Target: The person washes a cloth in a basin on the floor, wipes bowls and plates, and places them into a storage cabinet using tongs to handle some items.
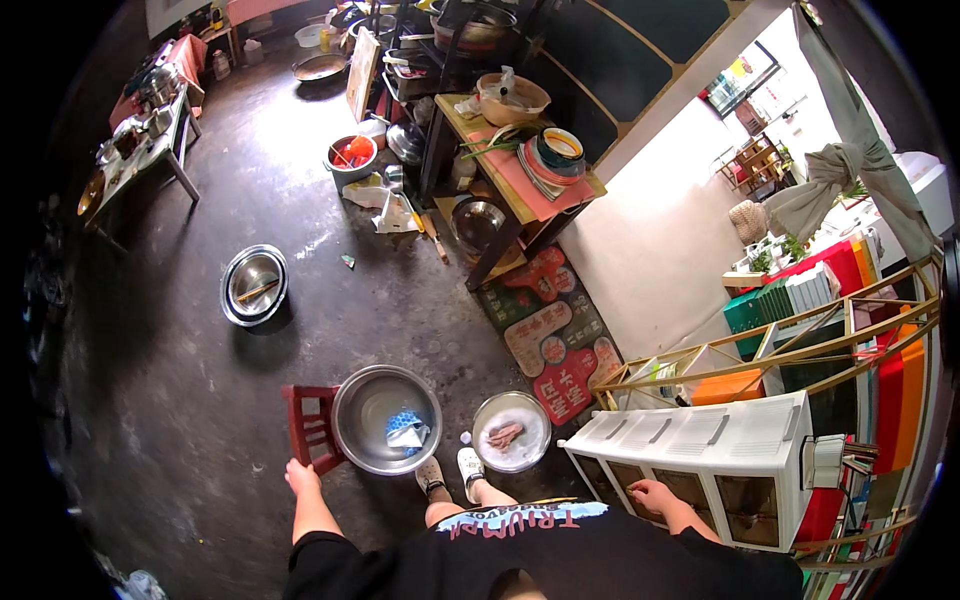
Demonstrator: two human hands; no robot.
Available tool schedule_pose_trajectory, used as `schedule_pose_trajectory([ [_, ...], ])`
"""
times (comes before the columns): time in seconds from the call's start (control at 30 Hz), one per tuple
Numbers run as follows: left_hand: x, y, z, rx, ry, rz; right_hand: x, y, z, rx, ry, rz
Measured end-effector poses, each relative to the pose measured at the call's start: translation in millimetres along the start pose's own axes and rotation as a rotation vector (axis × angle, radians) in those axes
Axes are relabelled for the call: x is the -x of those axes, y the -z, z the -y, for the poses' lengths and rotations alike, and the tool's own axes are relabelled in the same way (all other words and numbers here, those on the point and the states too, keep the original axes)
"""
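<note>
My left hand (302, 478) is at the near corner of a small red wooden chair (307, 420) and appears to grip it. Against the chair stands a wide metal basin (360, 439) with a blue-and-white cloth (407, 433) inside. My right hand (651, 496) hangs beside the front of a white cabinet (690, 442) with dark see-through panels. Its fingers are curled, and whether a small thing is between them is unclear. Right of my feet, a second basin (549, 442) holds suds and a brownish-pink cloth (505, 436).
Nested metal bowls (255, 281) sit on the dark floor. A printed mat (551, 330) lies below a wooden shelf table (506, 176) stacked with plates. A bucket (351, 161) and a low table (154, 142) are farther off. Bamboo framing (772, 337) borders the right side.
</note>
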State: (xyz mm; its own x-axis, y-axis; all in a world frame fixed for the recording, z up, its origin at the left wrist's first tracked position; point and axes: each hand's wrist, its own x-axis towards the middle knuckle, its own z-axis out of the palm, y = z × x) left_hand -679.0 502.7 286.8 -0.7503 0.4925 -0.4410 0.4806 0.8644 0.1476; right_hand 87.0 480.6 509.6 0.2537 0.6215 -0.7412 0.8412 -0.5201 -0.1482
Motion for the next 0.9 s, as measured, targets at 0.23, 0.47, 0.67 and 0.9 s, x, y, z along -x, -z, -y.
schedule_pose_trajectory([
  [0.23, 52, -25, 47, 0.063, 0.137, -0.004, 12, 11, 57, 0.160, 0.041, 0.073],
  [0.47, 69, -36, 53, 0.123, 0.297, 0.095, -2, 7, 56, 0.086, 0.106, 0.015],
  [0.67, 75, -19, 122, 0.297, 0.110, 0.075, -12, -1, 126, 0.086, 0.269, -0.026],
  [0.9, 109, 25, 188, 0.401, 0.011, 0.078, -79, 41, 224, -0.590, 0.524, -0.050],
])
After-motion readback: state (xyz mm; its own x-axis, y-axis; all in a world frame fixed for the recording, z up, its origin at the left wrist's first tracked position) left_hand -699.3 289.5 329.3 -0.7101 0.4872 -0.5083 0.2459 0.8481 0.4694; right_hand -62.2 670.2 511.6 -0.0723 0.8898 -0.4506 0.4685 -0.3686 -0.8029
